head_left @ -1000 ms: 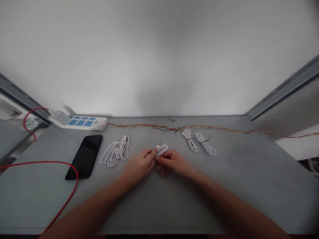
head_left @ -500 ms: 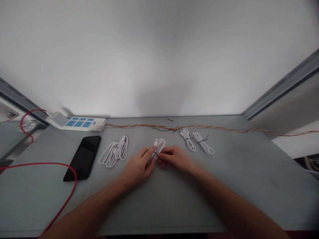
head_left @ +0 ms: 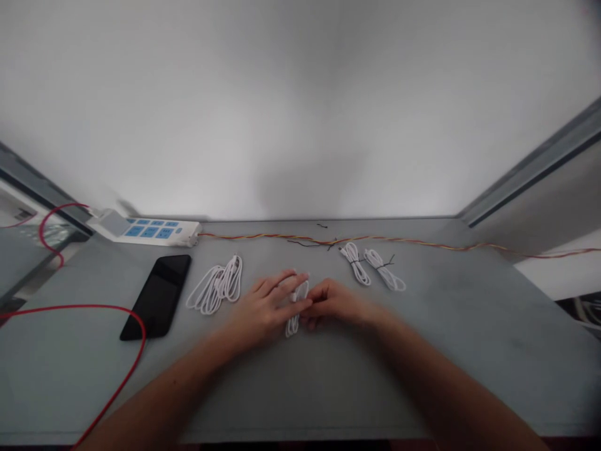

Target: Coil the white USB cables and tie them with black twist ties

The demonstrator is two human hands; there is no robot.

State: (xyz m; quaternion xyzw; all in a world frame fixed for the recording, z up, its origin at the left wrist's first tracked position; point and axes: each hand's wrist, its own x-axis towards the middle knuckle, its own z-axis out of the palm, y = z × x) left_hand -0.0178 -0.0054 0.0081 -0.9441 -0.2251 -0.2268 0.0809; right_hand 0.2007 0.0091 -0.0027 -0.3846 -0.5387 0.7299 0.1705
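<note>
Lying between the two hands, a white cable coil (head_left: 294,324) is seen from the head camera, its narrow loops stretched toward the person and its lower end apparently resting on a grey table top (head_left: 436,344). The left hand (head_left: 267,307) is laid across the upper part of the coil, with its fingers (head_left: 286,282) spread wide and extended toward the right hand. The right hand (head_left: 335,300) is held against the coil from the other side, with its fingers (head_left: 315,295) drawn narrowly together. Their tips are partly hidden behind the left hand, so whether the coil is pinched by them cannot be told.

To the left of the hands, a larger bundle of white cable (head_left: 215,286) is laid on the table, and beyond it a black smartphone (head_left: 157,297) is placed at a slant. A red cable (head_left: 70,307) is curved across the left of the table and passes close by the phone's near end. A white power strip with blue sockets (head_left: 145,232) is set at the far left edge, and a twisted orange-and-yellow wire (head_left: 375,238) is run from it along the far edge. To the right of the hands, two small white cable bundles (head_left: 354,263) (head_left: 385,270) are placed side by side, each bound with a dark twist tie.
</note>
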